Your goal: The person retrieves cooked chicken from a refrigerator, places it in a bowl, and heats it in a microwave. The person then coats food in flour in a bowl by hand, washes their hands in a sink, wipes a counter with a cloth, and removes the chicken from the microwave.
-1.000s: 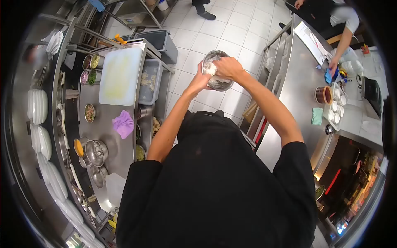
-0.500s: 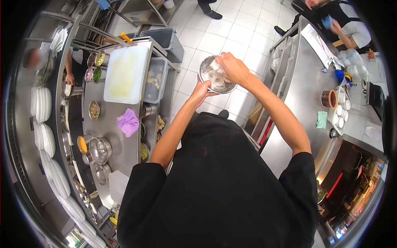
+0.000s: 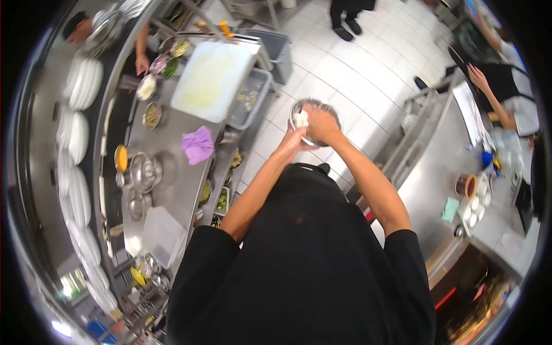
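In front of my waist, above the floor, I hold a round metal bowl (image 3: 335, 111) with white, floury-looking food (image 3: 301, 119) inside. My left hand (image 3: 292, 141) grips the bowl's near left side, thumb at the rim. My right hand (image 3: 321, 123) reaches into the bowl from the right, its fingers curled against the white food; the fingertips are partly hidden and slightly blurred.
On the left steel counter are a white cutting board (image 3: 214, 80), a purple cloth (image 3: 197, 145) and metal bowls (image 3: 145, 172). Stacked plates (image 3: 84, 83) line the far left. A green cloth (image 3: 449, 209) lies on the right counter (image 3: 428, 192). Other people stand beyond both counters and ahead.
My view has turned, so the counters appear shifted. My right hand has gone lower into the bowl, covering more of the food. At left, a co-worker's white-filled container now sits on the counter.
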`<state>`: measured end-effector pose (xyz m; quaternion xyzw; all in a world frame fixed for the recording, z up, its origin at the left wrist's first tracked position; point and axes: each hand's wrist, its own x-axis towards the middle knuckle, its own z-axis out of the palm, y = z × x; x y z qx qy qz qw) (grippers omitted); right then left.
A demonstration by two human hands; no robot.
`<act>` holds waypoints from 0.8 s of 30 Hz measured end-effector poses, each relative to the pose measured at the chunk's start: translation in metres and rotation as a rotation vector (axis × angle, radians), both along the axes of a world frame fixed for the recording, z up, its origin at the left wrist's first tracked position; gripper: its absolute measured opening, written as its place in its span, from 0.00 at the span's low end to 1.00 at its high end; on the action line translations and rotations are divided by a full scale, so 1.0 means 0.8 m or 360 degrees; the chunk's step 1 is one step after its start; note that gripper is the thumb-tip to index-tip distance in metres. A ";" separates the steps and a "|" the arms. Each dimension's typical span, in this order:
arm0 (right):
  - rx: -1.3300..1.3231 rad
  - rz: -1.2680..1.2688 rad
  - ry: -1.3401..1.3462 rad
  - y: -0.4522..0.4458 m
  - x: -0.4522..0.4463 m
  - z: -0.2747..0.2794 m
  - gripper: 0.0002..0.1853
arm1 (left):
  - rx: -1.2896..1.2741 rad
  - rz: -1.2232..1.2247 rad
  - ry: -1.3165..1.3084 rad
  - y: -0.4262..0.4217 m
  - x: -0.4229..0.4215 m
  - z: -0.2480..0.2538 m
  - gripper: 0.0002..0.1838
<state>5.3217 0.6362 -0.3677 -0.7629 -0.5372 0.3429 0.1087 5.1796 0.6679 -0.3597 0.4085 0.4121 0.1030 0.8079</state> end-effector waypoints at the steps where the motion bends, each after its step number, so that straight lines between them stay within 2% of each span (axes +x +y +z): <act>1: 0.0086 0.0177 -0.0075 0.009 -0.032 -0.012 0.37 | -0.0086 0.0066 -0.0006 -0.002 -0.038 0.004 0.27; 2: 0.0182 0.0353 -0.0147 0.018 -0.067 -0.020 0.34 | -0.0165 0.0135 -0.0013 -0.004 -0.082 0.002 0.26; 3: 0.0187 0.0590 -0.0257 0.038 -0.098 -0.018 0.29 | -0.0276 0.0196 -0.0007 0.000 -0.129 -0.030 0.25; 6: 0.0283 0.0843 -0.0298 0.093 -0.196 0.007 0.23 | -0.0152 0.0527 0.0049 0.007 -0.234 0.024 0.24; 7: 0.0234 0.0880 -0.0232 0.100 -0.231 0.044 0.25 | -0.0132 0.0595 0.0043 0.011 -0.278 0.014 0.24; 10: 0.0299 0.0746 -0.0148 0.119 -0.332 0.055 0.26 | 0.0046 0.0636 0.0083 0.027 -0.375 0.052 0.23; 11: 0.0461 0.0733 -0.0028 0.120 -0.357 0.048 0.27 | 0.0155 0.0660 0.0084 0.031 -0.407 0.045 0.24; 13: 0.0504 0.0884 0.0093 0.139 -0.394 0.068 0.27 | 0.0169 0.0618 -0.0019 0.055 -0.471 0.028 0.24; 15: 0.0411 0.1008 0.0227 0.151 -0.431 0.126 0.28 | 0.0127 0.0544 -0.0125 0.081 -0.528 0.019 0.24; 18: 0.0629 0.0802 0.0043 0.157 -0.502 0.129 0.29 | 0.0184 0.0498 -0.0125 0.111 -0.599 -0.002 0.24; 19: 0.0530 0.0824 -0.0074 0.155 -0.523 0.134 0.34 | 0.0156 0.0416 -0.0183 0.123 -0.620 -0.007 0.24; 22: 0.0514 0.1031 0.0031 0.155 -0.571 0.128 0.42 | 0.0084 0.0207 -0.0371 0.147 -0.667 0.003 0.28; 23: 0.0242 0.1004 0.0162 0.159 -0.586 0.157 0.41 | 0.0075 0.0207 -0.0366 0.156 -0.677 -0.001 0.30; 24: 0.0278 0.1032 0.0093 0.164 -0.592 0.148 0.41 | 0.0033 0.0172 -0.0443 0.158 -0.688 0.003 0.30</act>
